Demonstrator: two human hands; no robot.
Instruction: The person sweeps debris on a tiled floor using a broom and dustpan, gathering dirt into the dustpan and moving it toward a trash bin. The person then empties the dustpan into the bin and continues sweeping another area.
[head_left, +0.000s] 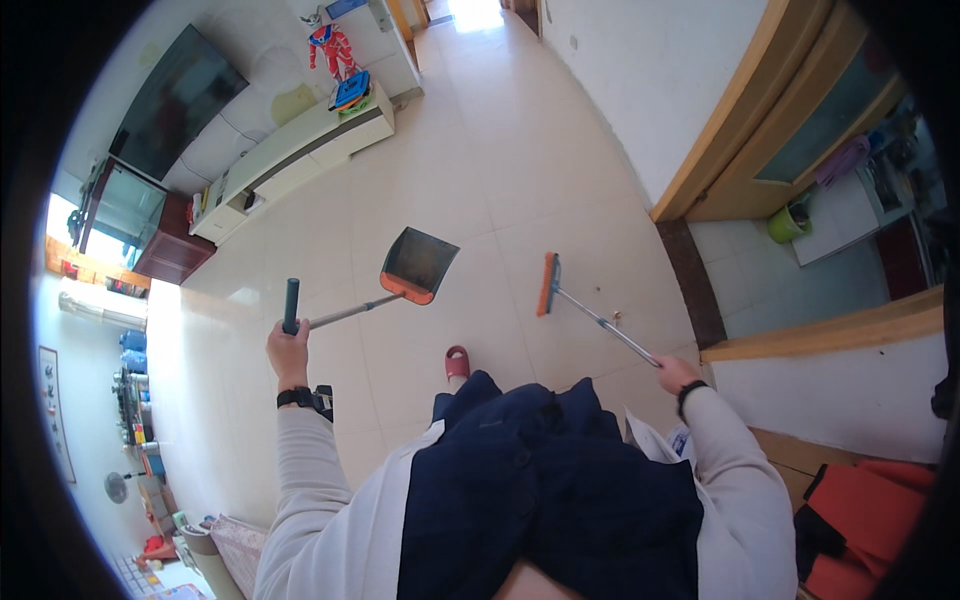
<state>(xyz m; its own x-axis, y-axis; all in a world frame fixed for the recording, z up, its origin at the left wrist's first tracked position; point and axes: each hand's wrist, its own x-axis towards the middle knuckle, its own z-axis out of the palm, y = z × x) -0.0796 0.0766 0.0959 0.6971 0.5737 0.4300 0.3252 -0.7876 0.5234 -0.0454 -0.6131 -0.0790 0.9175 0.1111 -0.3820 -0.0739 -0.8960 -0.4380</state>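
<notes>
My left hand (289, 351) grips the handle of a long-handled dustpan (420, 264), which has a dark grey pan and an orange edge where the metal pole joins. The pan is held out ahead of me, left of centre; whether it touches the floor I cannot tell. In my right hand (677, 374) is the metal pole of a broom (550, 285) with orange bristles and a grey head. The broom head is out in front, to the right of the dustpan and apart from it. Small bits of debris (616, 318) lie on the tiles beside the broom pole.
Pale floor tiles (480, 180) stretch ahead into a hallway. On the left stand a low white TV cabinet (300, 154) and an aquarium-like glass tank (124, 206). A wooden door frame (720, 135) opens at right. My foot wears a red slipper (457, 363).
</notes>
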